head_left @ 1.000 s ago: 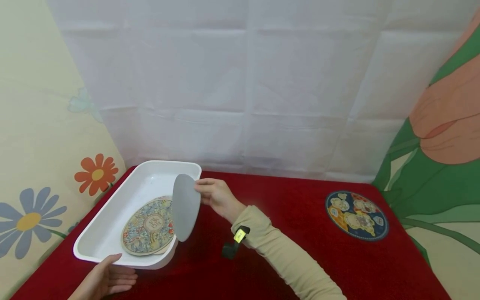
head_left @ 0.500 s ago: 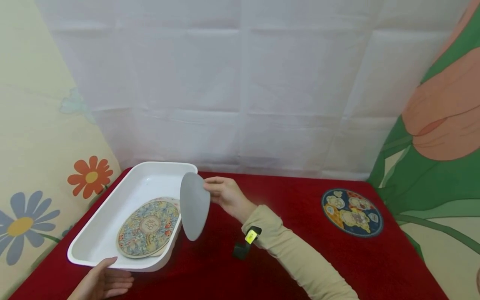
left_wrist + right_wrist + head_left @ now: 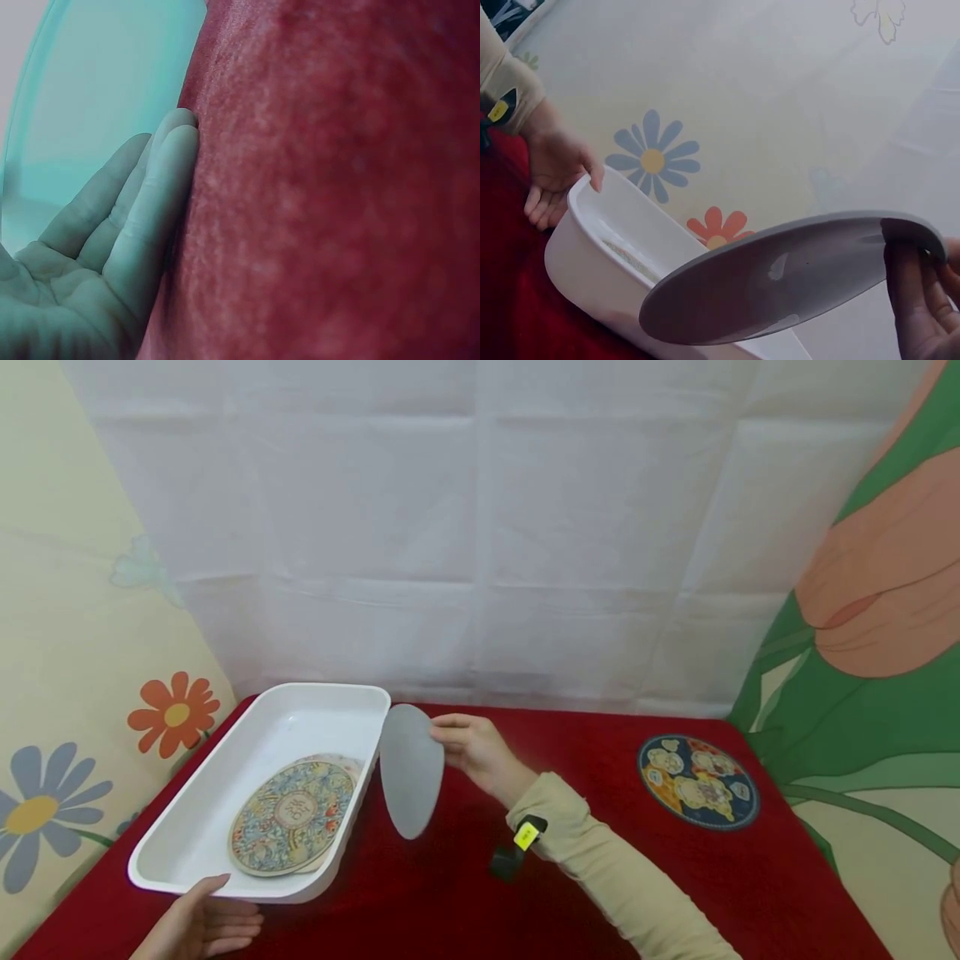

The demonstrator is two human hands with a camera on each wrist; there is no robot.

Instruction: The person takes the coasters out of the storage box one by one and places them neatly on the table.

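Observation:
My right hand [image 3: 480, 758] pinches the edge of a round placemat [image 3: 412, 772] and holds it tilted on edge, just right of the white tray [image 3: 217, 810]. In the head view its plain grey side shows. From the right wrist, a darker, shinier face of that placemat [image 3: 780, 281] appears, with thumb and fingers at the far rim. My left hand [image 3: 201, 922] is at the tray's near corner, thumb over the rim and the other fingers straight, low along the outside. Inside the tray lies a floral round placemat [image 3: 288, 818], partly covering another pale one [image 3: 336, 763].
A dark blue round placemat [image 3: 697, 782] with cartoon bears lies on the red cloth [image 3: 585, 760] at the right. A white sheet [image 3: 480, 543] hangs behind the table, with flower-printed panels on both sides.
My right hand has carried the grey-backed placemat rightward, from over the tray's right rim to beside it. My left hand has stayed at the tray's near corner. The head view has shifted slightly.

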